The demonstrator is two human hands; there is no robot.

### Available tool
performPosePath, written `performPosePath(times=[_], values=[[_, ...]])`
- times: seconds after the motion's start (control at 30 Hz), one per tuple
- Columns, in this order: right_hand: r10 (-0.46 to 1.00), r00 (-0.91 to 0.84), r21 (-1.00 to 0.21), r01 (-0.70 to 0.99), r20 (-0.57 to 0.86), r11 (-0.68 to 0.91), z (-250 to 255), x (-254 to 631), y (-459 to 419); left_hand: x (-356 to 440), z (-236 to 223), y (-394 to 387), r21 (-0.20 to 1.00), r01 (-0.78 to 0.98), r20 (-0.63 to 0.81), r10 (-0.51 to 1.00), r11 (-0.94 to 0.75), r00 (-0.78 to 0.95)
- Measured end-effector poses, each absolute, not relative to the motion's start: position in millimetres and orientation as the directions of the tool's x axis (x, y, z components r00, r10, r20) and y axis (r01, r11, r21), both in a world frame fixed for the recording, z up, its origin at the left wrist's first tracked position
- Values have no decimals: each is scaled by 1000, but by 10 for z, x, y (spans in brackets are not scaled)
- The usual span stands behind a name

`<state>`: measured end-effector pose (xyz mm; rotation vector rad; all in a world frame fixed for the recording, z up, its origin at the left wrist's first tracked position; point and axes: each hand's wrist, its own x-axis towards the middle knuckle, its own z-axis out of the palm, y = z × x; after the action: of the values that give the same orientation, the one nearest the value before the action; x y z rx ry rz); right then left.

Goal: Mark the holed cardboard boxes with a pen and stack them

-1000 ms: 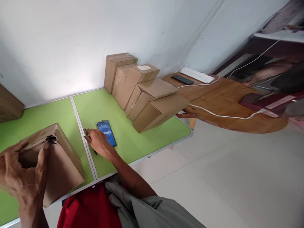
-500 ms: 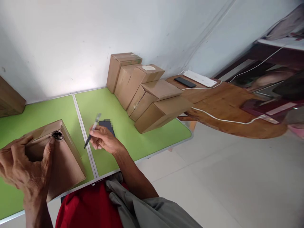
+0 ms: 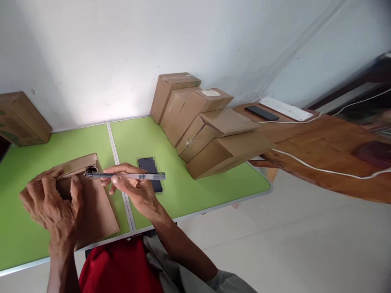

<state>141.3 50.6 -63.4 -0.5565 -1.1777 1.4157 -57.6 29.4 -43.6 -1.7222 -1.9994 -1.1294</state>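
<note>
A brown cardboard box lies on the green table near its front edge, with a torn, dark hole at its upper corner. My left hand grips the box from the left, its fingers over the top and the thumb on the near face. Between the thumb and fingers of my right hand is a pen with a clear barrel. It is held almost level, and its tip points left at the torn hole; whether it touches the cardboard I cannot tell.
A smartphone lies behind my right hand on the green table. Several cardboard boxes stand in a row at right, another box at far left. Beyond is a wooden table with a dark phone, power strip and white cable.
My right hand has brought the pen left to the torn hole, and the pen has swung from steeply tilted to nearly level. The view has shifted left; my left hand stays on the box.
</note>
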Motion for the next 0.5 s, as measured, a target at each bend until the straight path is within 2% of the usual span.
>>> performPosePath(times=[0.17, 0.37, 0.5], values=[[931, -207, -891, -407, 301, 198, -690, 1351, 497, -574, -470, 309, 377, 925, 686, 684, -41, -249], [918, -227, -934, -228, 326, 275, -646, 1421, 473, -598, -510, 320, 343, 937, 706, 674, -58, -217], [913, -230, -937, -182, 337, 299, -601, 1504, 457, -597, -509, 316, 345, 936, 711, 668, -62, -218]])
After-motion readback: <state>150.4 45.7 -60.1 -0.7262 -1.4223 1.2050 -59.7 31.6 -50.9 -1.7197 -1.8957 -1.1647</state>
